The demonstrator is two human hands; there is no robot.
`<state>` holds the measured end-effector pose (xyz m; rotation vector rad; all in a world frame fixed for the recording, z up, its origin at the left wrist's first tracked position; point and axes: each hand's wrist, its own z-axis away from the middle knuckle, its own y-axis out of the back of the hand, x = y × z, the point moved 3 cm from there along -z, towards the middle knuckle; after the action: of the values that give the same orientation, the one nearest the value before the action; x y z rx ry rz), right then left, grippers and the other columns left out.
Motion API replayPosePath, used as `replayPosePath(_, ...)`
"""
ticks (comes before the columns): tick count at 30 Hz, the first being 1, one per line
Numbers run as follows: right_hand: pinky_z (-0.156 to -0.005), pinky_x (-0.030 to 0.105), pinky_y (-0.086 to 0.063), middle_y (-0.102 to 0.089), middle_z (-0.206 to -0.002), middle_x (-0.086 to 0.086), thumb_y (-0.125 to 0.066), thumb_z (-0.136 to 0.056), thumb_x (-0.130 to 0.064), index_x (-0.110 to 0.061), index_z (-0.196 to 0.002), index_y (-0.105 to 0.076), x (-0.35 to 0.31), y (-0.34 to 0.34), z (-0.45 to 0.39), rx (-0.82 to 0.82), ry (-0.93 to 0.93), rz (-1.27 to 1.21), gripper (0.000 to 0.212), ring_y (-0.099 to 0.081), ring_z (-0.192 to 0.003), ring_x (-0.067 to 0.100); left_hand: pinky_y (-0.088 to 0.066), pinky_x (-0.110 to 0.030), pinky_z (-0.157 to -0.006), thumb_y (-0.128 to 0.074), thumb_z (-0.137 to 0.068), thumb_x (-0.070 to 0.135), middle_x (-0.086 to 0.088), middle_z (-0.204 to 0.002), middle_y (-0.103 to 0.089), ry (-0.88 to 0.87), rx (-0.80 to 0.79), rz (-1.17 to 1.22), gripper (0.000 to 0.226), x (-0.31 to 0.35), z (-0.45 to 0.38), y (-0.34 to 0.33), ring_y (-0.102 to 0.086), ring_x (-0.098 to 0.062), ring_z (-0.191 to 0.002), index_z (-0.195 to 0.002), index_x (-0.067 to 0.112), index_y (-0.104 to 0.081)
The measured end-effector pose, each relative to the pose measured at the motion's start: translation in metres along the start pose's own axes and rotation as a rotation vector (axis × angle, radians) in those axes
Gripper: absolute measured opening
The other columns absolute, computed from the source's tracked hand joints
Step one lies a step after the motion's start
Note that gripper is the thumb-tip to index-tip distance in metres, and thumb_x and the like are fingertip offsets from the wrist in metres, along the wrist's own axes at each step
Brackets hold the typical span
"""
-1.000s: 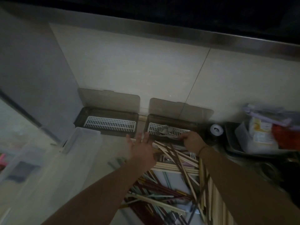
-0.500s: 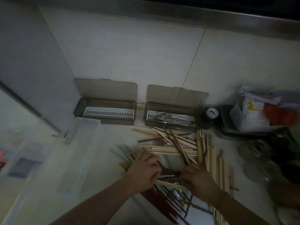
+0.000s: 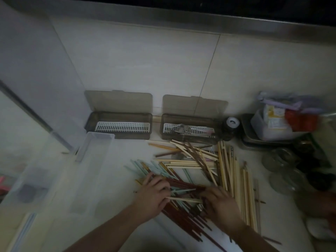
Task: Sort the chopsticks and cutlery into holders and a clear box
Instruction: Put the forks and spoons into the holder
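Dim counter [image 3: 112,179], seen from above. Chopsticks [image 3: 196,171] heaped loose in the middle, pale wood, dark red-brown and light blue all crossed together, with a straighter pale row along the right edge of the heap.

Left hand [image 3: 154,195] down on the near-left of the pile, fingers curled over the red and blue sticks, pinching a pale stick [image 3: 183,199] that runs across to the right hand [image 3: 220,206]. Right hand palm-down on the pile, fingers bent into the sticks – whether clamped on any one stick, cannot tell.

Against the wall behind the heap, two smoky holders with lids tipped back: left holder [image 3: 119,127] showing only its white slotted tray; right holder [image 3: 189,130] with metal cutlery [image 3: 181,128] lying on its tray, fork tines visible. Far ends of the pile touching or nearly touching the right holder's front wall.

Clear box [image 3: 94,148] just left of the left holder's front corner, long side running toward the camera.

On the right, well apart from the hands: a small dark jar [image 3: 231,124] beside the right holder, a metal tray [image 3: 247,137] holding a tub of packets, and glass jars [image 3: 283,171] nearer the edge – blurred.
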<state>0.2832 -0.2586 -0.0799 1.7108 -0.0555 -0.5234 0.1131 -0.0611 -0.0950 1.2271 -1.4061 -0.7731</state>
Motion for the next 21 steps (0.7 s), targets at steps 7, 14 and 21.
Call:
replayPosePath(7,-0.069,0.03,-0.051,-0.063,-0.095,-0.017,-0.058,-0.07,-0.038,-0.036,-0.092,-0.067,0.018,0.001,-0.008,-0.173,0.03,0.132,0.024,-0.056,-0.089,0.014,-0.027,-0.043,-0.109,-0.057,-0.083,0.039,0.014,-0.109,-0.06,-0.053,0.001,-0.027,0.011,-0.01,0.009,0.006,-0.05,-0.013,-0.112,-0.085,0.034,-0.067)
replayPosePath(14,-0.068,0.026,-0.037,-0.058,-0.077,-0.021,-0.069,-0.06,-0.043,-0.037,-0.074,-0.06,0.017,0.001,-0.024,-0.254,0.091,0.224,0.018,-0.052,-0.08,0.01,-0.027,-0.044,-0.109,-0.071,-0.08,0.034,0.012,-0.118,-0.055,-0.018,-0.009,-0.002,0.012,-0.008,0.013,0.004,-0.05,-0.016,-0.116,-0.091,0.036,-0.065)
replayPosePath(21,-0.076,0.031,-0.029,-0.062,-0.085,-0.011,-0.048,-0.075,-0.05,-0.034,-0.088,-0.06,0.015,0.009,-0.047,-0.36,0.045,0.044,0.024,-0.05,-0.092,0.012,-0.028,-0.045,-0.111,-0.07,-0.076,0.025,0.01,-0.114,-0.059,-0.023,0.047,0.062,0.016,0.004,0.006,0.003,-0.054,-0.017,-0.11,-0.089,0.035,-0.07)
